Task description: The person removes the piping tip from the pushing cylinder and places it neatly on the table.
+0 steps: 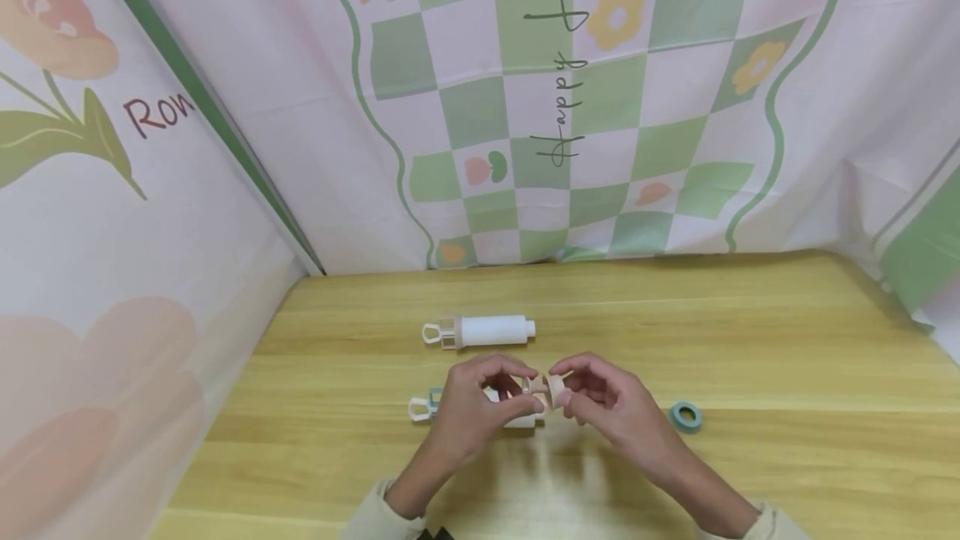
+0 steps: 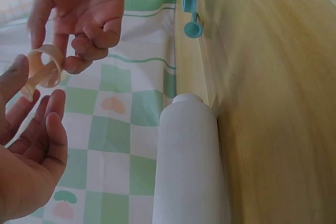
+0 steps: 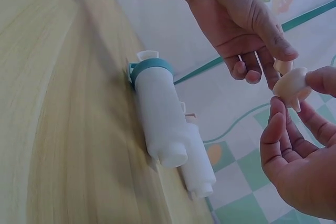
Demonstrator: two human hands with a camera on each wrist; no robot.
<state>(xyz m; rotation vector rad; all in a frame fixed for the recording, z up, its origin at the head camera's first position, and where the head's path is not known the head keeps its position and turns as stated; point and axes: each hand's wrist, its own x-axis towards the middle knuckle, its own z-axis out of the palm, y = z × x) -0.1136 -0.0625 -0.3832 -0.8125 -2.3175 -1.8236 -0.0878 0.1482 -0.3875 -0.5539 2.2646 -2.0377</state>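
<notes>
A peach plastic piece, a ring with a stem and flared end [image 2: 46,66], is held between both hands over the table. In the head view, my left hand [image 1: 480,402] pinches its flared end with thumb and fingertips, while my right hand [image 1: 611,402] pinches the ring. The right wrist view has the left hand [image 3: 241,30] above and the right hand [image 3: 304,166] below the piece [image 3: 290,87]. Beneath the left hand lies a white cylinder with a teal collar [image 3: 152,65], partly covered by the hand in the head view.
A second white cylinder [image 1: 495,330], with a peach collar and white loop handle, lies farther back on the wooden table [image 1: 787,340]. To the right of the hands is a teal ring-shaped piece [image 1: 686,416]. Patterned cloth [image 1: 540,107] hangs along the back and left sides.
</notes>
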